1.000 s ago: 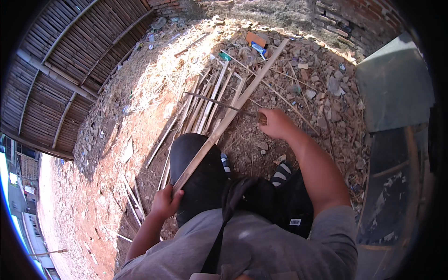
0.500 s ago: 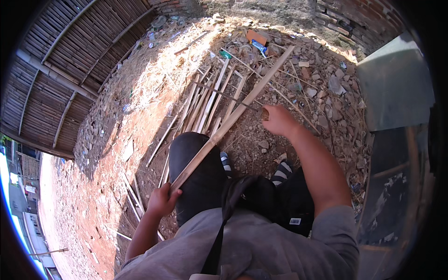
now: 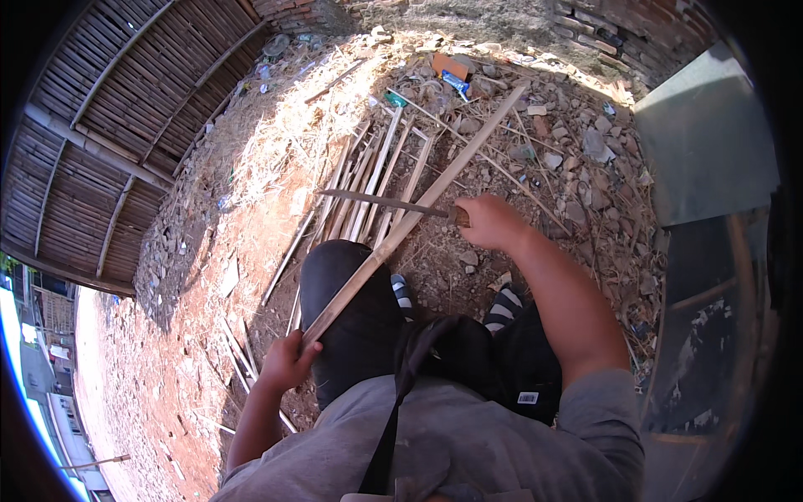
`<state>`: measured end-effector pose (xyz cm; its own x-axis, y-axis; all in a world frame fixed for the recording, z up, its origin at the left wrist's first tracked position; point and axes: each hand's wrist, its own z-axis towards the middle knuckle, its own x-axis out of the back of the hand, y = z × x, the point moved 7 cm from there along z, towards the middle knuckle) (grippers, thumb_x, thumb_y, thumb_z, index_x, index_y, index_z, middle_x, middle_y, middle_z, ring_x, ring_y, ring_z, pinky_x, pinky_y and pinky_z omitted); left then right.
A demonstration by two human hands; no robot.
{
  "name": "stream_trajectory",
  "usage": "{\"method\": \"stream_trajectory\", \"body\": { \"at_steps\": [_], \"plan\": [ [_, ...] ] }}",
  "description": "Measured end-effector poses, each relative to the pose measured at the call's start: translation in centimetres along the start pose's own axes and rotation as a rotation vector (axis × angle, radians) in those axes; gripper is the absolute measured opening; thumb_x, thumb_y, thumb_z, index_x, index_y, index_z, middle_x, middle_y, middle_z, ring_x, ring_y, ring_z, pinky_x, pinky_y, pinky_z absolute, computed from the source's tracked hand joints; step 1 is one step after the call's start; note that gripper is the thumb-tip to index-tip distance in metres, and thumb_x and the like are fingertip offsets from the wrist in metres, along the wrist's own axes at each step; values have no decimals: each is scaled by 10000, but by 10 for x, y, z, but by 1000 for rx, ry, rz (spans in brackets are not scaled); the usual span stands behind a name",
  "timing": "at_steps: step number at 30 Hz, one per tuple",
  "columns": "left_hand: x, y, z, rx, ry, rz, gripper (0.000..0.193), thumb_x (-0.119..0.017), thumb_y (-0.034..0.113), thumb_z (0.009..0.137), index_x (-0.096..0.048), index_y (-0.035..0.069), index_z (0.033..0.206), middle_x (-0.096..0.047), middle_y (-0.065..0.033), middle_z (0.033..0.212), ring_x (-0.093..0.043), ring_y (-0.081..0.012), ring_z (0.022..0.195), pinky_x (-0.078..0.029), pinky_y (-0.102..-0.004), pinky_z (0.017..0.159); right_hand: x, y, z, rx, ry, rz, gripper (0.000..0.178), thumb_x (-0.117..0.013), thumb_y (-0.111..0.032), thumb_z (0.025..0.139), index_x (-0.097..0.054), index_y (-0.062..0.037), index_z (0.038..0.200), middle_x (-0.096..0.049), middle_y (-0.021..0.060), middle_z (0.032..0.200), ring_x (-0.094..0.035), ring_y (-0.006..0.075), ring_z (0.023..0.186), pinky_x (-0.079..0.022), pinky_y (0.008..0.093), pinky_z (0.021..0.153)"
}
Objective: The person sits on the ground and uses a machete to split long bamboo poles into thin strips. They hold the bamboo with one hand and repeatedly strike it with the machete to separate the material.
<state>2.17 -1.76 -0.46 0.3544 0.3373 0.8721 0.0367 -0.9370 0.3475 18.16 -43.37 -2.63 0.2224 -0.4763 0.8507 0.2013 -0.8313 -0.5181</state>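
Note:
My left hand [image 3: 285, 360] is closed round the near end of a long, flat wooden strip [image 3: 410, 222], probably split bamboo. The strip slants over my left knee and away to the far right. In my right hand [image 3: 488, 221] is the wooden handle of a long-bladed knife [image 3: 385, 200]. Its dark blade points left and crosses over the strip just beyond my knee; whether it touches the strip I cannot tell. Below and beyond the blade, several thin strips [image 3: 365, 186] lie side by side on the ground.
More strips [image 3: 239, 356] lie left of my left forearm. Rubble and stones [image 3: 585, 180] cover the ground at right, with a blue wrapper [image 3: 454, 82] at the back. A bamboo-slat panel [image 3: 100, 125] stands left, a grey sheet [image 3: 703, 138] right, a brick wall [image 3: 631, 33] behind.
The knife blade has turned so that its broad side shows more, and it has dropped nearer my knee. My right hand has moved slightly left and down; my left hand keeps its grip.

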Motion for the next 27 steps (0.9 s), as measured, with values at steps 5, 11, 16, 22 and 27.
{"method": "stream_trajectory", "body": {
  "at_steps": [5, 11, 16, 22, 27],
  "plan": [
    [-7, -10, 8, 11, -82, -191, 474, -662, 459, 944, -590, -3, 868, -605, -155, 683, -633, -256, 661, -474, -419, 632, -2, 38, 6, -90, 91, 189, 463, -663, -176, 796, -643, -49, 1241, -707, 218, 964, -691, 378, 925, -554, 452, 840],
    [1, -10, 8, 32, -181, -200, 449, -650, 441, 968, -608, 3, 877, -586, -75, 697, -555, -156, 688, -455, -366, 632, 3, 9, 0, -110, 64, 77, 450, -669, -166, 782, -652, -39, 1214, -701, 237, 1005, -689, 382, 932, -549, 464, 830],
    [-11, -16, 8, -7, -164, -345, 430, -640, 425, 983, -589, 8, 888, -542, -28, 701, -505, -124, 681, -432, -341, 614, -4, -52, -11, 69, -222, -145, 533, -690, -201, 777, -619, -33, 1278, -705, 230, 974, -691, 383, 914, -548, 455, 802],
    [-8, -15, 8, 66, -210, -324, 402, -642, 416, 988, -566, 38, 875, -514, 13, 678, -476, -92, 619, -406, -319, 549, 29, 52, -1, -214, 175, 199, 438, -732, -192, 765, -655, -31, 1165, -692, 232, 949, -672, 412, 909, -544, 471, 784],
    [-13, -22, 10, 47, -236, -383, 384, -626, 408, 1000, -574, 44, 887, -513, 26, 699, -468, -83, 647, -406, -307, 570, -1, -48, -6, 93, -119, -77, 423, -682, -170, 767, -660, -48, 1172, -705, 222, 973, -681, 400, 920, -546, 466, 824]
  ]
}}
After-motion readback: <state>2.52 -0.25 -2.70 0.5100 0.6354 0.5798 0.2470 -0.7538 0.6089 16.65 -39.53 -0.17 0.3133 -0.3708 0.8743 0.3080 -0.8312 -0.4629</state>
